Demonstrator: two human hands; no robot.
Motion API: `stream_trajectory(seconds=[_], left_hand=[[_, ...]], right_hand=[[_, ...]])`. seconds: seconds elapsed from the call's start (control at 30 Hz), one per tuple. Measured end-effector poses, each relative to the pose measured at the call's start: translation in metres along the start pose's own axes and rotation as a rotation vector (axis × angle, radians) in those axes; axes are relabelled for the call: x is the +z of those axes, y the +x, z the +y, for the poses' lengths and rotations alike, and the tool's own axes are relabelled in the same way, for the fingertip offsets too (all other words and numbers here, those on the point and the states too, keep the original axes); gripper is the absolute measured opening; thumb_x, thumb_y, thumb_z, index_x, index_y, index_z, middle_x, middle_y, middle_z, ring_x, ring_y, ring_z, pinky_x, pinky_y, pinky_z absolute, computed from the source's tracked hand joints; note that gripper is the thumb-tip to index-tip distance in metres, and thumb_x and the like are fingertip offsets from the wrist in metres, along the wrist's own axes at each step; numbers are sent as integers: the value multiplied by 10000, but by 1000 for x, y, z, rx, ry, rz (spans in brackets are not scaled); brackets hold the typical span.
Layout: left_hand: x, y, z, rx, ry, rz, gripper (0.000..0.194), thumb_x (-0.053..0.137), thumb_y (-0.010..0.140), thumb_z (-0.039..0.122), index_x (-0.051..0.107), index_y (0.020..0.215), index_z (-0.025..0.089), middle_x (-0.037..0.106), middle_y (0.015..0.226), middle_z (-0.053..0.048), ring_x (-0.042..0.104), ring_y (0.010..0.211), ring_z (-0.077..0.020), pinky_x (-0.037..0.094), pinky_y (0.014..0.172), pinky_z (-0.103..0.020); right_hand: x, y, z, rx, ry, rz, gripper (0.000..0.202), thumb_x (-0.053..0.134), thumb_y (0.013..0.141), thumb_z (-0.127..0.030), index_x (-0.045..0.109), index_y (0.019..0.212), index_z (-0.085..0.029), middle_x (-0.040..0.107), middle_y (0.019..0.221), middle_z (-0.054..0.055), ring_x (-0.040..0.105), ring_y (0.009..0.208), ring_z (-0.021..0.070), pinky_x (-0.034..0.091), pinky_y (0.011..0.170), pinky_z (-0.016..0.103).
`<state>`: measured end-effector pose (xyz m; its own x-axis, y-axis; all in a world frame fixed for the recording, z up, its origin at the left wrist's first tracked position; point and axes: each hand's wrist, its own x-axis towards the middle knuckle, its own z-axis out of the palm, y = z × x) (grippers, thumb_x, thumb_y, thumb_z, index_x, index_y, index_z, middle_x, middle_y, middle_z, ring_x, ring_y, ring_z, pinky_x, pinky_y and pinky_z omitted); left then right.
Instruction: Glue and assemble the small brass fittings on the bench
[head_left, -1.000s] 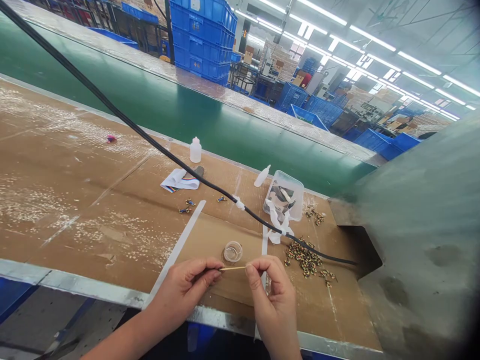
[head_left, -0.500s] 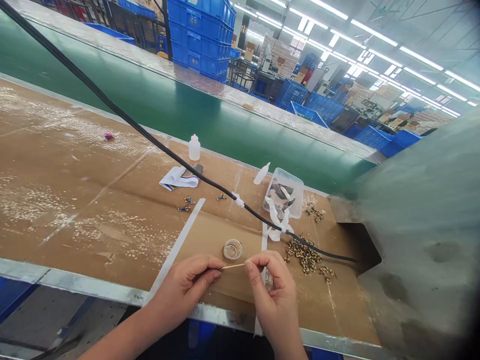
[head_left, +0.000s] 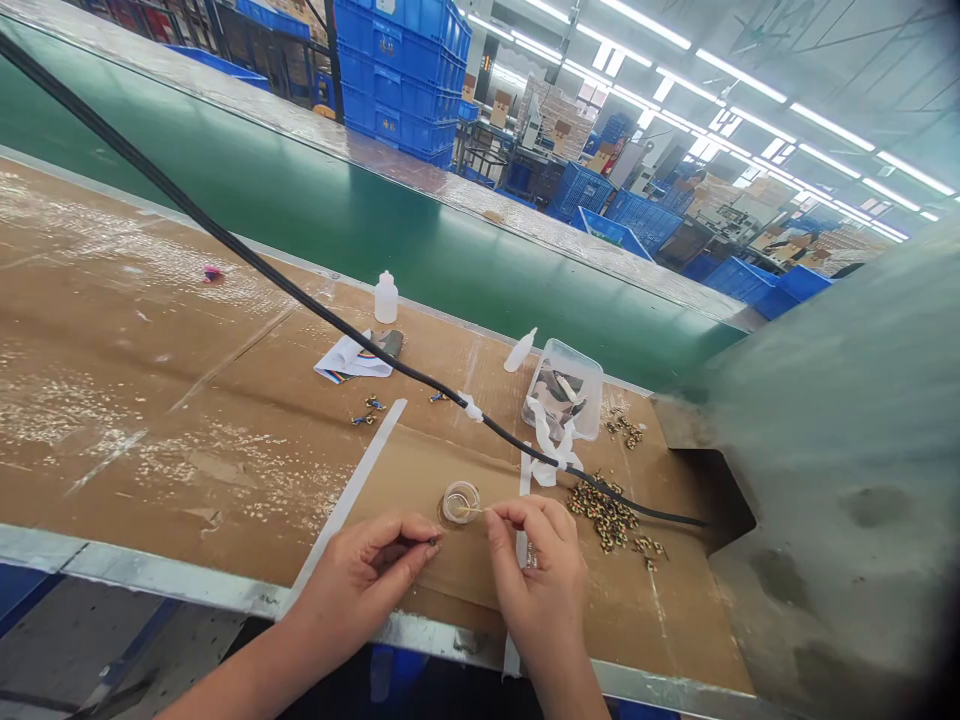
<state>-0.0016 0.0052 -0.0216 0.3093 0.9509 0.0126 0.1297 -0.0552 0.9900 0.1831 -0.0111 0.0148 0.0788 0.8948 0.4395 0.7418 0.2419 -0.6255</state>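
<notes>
My right hand (head_left: 541, 575) pinches a thin wooden toothpick (head_left: 475, 510) between thumb and forefinger. The far tip of the toothpick lies over or inside a small clear round cup (head_left: 448, 500) on the cardboard. Just left of the cup, my left hand (head_left: 371, 570) is closed in a pinch on a tiny dark part (head_left: 433, 541), mostly hidden by the fingertips. To the right of my right hand lies a pile of small black-and-gold parts (head_left: 604, 515). A few similar bluish parts (head_left: 365, 418) sit beyond the tape strip on the left.
A black cable (head_left: 337, 320) hangs slantwise across the view. Behind the cup are a clear plastic box (head_left: 592, 400), a white dropper bottle (head_left: 520, 351), a white squeeze bottle (head_left: 385, 300) and a folded cloth (head_left: 352, 360). A grey metal panel (head_left: 825, 480) stands at right.
The toothpick has left my left fingertips, and its tip is now at the cup. My right hand has shifted slightly left; my left hand has barely moved.
</notes>
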Motion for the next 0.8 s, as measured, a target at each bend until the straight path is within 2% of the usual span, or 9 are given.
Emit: stream_trajectory(seconds=[0.23, 0.33, 0.43, 0.6, 0.8], left_hand=[[1, -1, -2, -19, -72, 103, 50, 642, 791, 209, 668, 828, 188, 717, 870, -30, 687, 814, -170, 571, 749, -234], [2, -1, 0, -25, -70, 139, 41, 650, 778, 209, 670, 807, 187, 709, 842, -23, 686, 788, -165, 574, 728, -226], [2, 0, 1, -25, -55, 172, 33, 660, 762, 211, 669, 778, 183, 702, 804, -20, 682, 757, -163, 576, 697, -219], [3, 0, -1, -32, -53, 162, 36, 648, 770, 215, 663, 787, 187, 700, 809, -20, 685, 754, -164, 574, 693, -220], [2, -1, -1, -28, -64, 143, 28, 640, 776, 208, 655, 785, 186, 687, 801, -19, 678, 752, -162, 568, 690, -222]], right_hand=[[2, -1, 1, -11, -16, -35, 88, 587, 886, -214, 635, 812, -210, 607, 799, 22, 517, 811, 202, 356, 737, 329], [0, -4, 2, 47, 78, -3, 95, 579, 891, -221, 632, 813, -209, 599, 797, 20, 527, 797, 190, 378, 723, 312], [-2, -10, 1, 167, 254, 69, 101, 570, 897, -244, 607, 812, -203, 577, 797, 15, 532, 770, 170, 404, 705, 286], [2, -19, -6, 357, 475, -11, 143, 550, 911, -303, 581, 819, -198, 548, 788, 4, 520, 750, 158, 408, 684, 263], [8, -22, -10, 357, 497, -26, 148, 561, 905, -305, 588, 802, -202, 532, 772, -10, 503, 746, 148, 398, 690, 250]])
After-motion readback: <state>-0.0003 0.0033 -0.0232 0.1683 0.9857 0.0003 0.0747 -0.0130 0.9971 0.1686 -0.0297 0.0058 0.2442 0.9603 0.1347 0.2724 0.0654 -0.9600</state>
